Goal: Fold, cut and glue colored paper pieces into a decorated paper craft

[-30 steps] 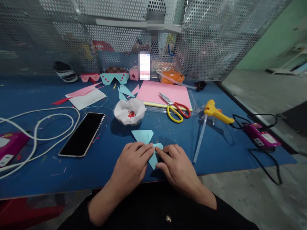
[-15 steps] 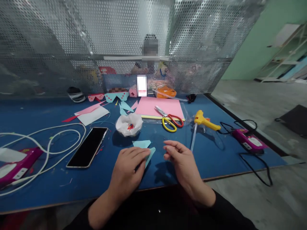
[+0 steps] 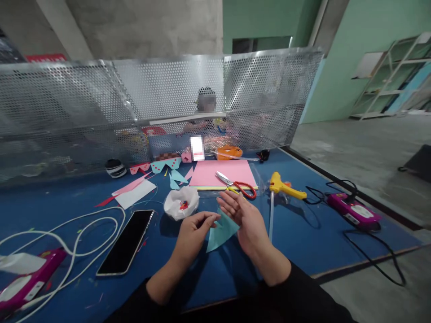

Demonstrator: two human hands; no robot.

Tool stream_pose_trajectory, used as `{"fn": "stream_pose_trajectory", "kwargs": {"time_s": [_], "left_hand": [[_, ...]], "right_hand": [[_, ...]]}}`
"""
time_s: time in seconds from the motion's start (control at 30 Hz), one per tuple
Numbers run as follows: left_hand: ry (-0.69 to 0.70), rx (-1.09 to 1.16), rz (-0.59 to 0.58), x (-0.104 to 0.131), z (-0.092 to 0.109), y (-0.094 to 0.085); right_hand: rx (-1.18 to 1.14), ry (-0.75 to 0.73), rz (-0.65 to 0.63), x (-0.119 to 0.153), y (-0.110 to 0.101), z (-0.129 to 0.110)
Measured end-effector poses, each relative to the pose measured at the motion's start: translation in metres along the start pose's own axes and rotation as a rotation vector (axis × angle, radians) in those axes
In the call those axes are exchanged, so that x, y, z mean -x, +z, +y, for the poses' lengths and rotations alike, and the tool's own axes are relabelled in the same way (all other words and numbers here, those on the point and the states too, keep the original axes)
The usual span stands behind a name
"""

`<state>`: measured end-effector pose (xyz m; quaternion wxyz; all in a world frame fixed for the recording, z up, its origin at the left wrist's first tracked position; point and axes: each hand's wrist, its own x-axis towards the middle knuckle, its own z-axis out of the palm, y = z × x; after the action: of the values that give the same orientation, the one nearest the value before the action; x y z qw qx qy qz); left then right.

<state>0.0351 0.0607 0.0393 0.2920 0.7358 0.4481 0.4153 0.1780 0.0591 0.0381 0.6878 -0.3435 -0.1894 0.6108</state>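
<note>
A light-blue piece of paper point(image 3: 219, 237) hangs above the blue table, its upper edge pinched between the thumb and fingers of my left hand point(image 3: 191, 235). My right hand point(image 3: 252, 228) is open, palm toward the paper and fingers stretched out; it lies close along the paper's right side, and I cannot tell whether it touches. Just beyond stand scissors point(image 3: 232, 182) with one red and one yellow handle, lying on a pink sheet point(image 3: 208, 174). To the left is a white-lined bowl point(image 3: 172, 204) with small red bits inside.
A phone point(image 3: 128, 242) and white cable point(image 3: 116, 219) lie left. At right are a yellow glue gun point(image 3: 286, 188) and a purple power strip point(image 3: 353, 211). Cut paper glasses shapes point(image 3: 164, 165) stand near the perforated metal panel point(image 3: 168, 89); a person point(image 3: 206, 101) sits behind it.
The light-blue paper has been lifted and opened out between my hands. My right hand's fingers have straightened. The view has tilted up, showing more wall above the panel.
</note>
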Motion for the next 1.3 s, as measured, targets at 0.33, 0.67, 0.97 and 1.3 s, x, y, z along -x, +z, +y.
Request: {"fn": "stream_pose_trajectory", "kwargs": {"time_s": [0.33, 0.67, 0.97, 1.3], "left_hand": [[0.441, -0.296, 0.082, -0.014, 0.013, 0.02], [0.579, -0.508, -0.077, -0.014, 0.012, 0.037], [0.516, -0.535, -0.035, -0.006, 0.004, 0.028], [0.298, -0.336, 0.132, -0.006, 0.007, 0.021]], "right_hand": [[-0.003, -0.162, 0.105, -0.005, -0.006, -0.004], [-0.03, -0.061, 0.145, -0.009, -0.015, -0.001], [0.1, -0.051, 0.108, 0.006, -0.022, 0.009], [0.307, -0.216, 0.109, 0.011, -0.031, 0.017]]}}
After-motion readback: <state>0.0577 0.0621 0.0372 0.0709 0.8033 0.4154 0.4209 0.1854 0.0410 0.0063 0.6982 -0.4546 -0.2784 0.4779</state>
